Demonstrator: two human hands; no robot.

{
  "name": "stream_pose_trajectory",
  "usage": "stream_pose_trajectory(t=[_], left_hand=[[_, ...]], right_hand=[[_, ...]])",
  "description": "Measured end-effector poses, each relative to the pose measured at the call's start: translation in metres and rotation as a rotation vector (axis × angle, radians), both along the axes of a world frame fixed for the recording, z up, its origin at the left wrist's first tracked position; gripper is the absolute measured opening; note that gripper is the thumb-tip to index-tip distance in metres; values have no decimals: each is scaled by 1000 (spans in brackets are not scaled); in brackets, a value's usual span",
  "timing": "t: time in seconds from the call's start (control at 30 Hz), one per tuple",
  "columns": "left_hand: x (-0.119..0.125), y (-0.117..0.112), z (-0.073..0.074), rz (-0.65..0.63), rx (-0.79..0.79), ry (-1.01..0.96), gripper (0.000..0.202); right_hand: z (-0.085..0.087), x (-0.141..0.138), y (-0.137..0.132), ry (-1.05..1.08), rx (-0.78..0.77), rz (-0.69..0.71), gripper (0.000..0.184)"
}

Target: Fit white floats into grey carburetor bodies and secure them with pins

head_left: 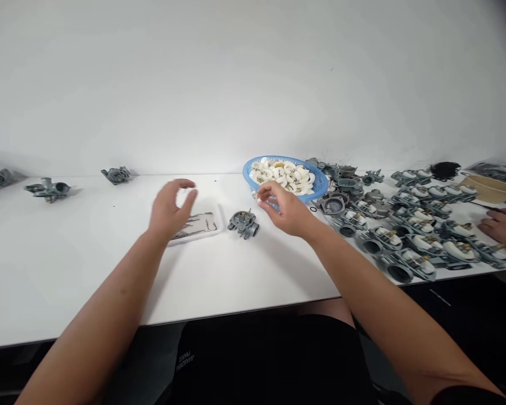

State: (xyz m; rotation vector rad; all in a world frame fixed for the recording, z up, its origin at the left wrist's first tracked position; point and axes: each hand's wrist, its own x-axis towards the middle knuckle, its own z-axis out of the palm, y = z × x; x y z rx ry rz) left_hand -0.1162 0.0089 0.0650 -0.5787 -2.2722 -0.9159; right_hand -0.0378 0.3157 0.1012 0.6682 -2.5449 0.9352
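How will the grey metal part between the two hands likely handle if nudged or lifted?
The grey metal part is probably stiff and fairly heavy for its size, as it looks cast. Its irregular outline and side tube suggest it may rock rather than roll. The thin brass-coloured pin sticking up might catch or bend.

Carburetors (243,225): three left, one central, many right; one basket (321,185); one tray (220,219).

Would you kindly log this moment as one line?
Left hand: open, near shallow tray | Right hand: near blue basket, grip unclear | Grey metal part: on table, untouched
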Motion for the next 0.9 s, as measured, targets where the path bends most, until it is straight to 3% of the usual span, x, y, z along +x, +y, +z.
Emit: stream_pose_trajectory(t=[0.1,0.17,0.33,0.43,0.53,0.63,0.73,0.9], left_hand=[[34,35,15,-179,-259,112,30],[53,54,17,-197,-277,101,40],[73,90,-8,-107,-320,-112,97],[73,103,-27,-40,-348,-151,90],[71,109,-38,-56,-337,-173,76],[68,106,-39,-107,-289,-192,81],[63,97,-35,-246,-276,-267,89],[59,83,-33,-429,-333,-281,83]], right_hand=[[-25,0,-6,52,-72,61,17],[-37,-3,-6,83,-116,84,18],[-53,-7,-7,150,-235,121,18],[-61,-10,-8,204,-226,160,20],[-67,-13,-8,275,-174,163,24],[-70,-15,-9,281,-166,161,25],[-71,-13,-11,295,-154,167,25],[-71,-8,-15,346,-158,152,24]])
